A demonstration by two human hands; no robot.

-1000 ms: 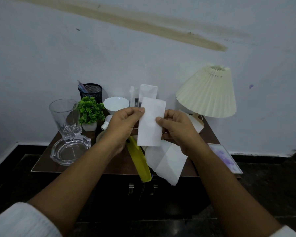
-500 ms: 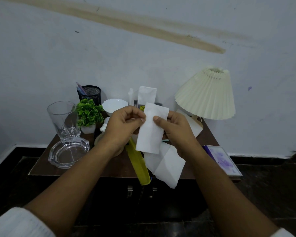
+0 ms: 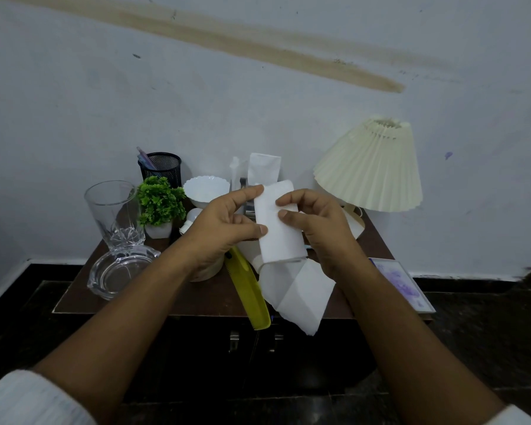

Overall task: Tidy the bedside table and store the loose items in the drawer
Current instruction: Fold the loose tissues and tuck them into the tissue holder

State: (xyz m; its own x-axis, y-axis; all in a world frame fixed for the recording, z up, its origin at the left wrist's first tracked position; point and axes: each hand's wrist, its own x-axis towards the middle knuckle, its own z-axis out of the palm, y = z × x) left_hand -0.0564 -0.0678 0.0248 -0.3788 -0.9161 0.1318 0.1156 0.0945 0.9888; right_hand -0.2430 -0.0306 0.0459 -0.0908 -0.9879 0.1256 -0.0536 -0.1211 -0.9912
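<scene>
— Tissue (image 3: 278, 231), white and soft-looking, is up between both hands above the middle of the bedside table (image 3: 196, 297). Which way does it run from where you stand?

— Long axis near upright, top leaning a little to the left. It's folded into a narrow strip, and the lower end trails down into a looser, creased length that lies across the table's front edge.

— And the grip?

— Left hand (image 3: 224, 231) has thumb and forefinger pinched on the strip's left edge. Right hand (image 3: 316, 228) pinches the right edge the same way, other fingers curled behind.

— What's under it?

— A yellow-green plastic comb (image 3: 249, 294), long and flat, pointing toward us and poking past the table edge; fine teeth show along its left side. The tabletop is dark brown wood.

— The rest?

— At the left, a cut-glass tumbler (image 3: 114, 213) behind a clear glass ashtray (image 3: 118, 271). Then a small leafy plant (image 3: 160, 204) in a white pot, a black mesh pen holder (image 3: 161, 168), a scalloped white bowl (image 3: 206, 190). On the right, a cream pleated lamp shade (image 3: 371, 167).

— Any writing?

— None I can read. A framed picture (image 3: 400, 282) with purple marks sits at the right edge, too blurred to make out.
</scene>
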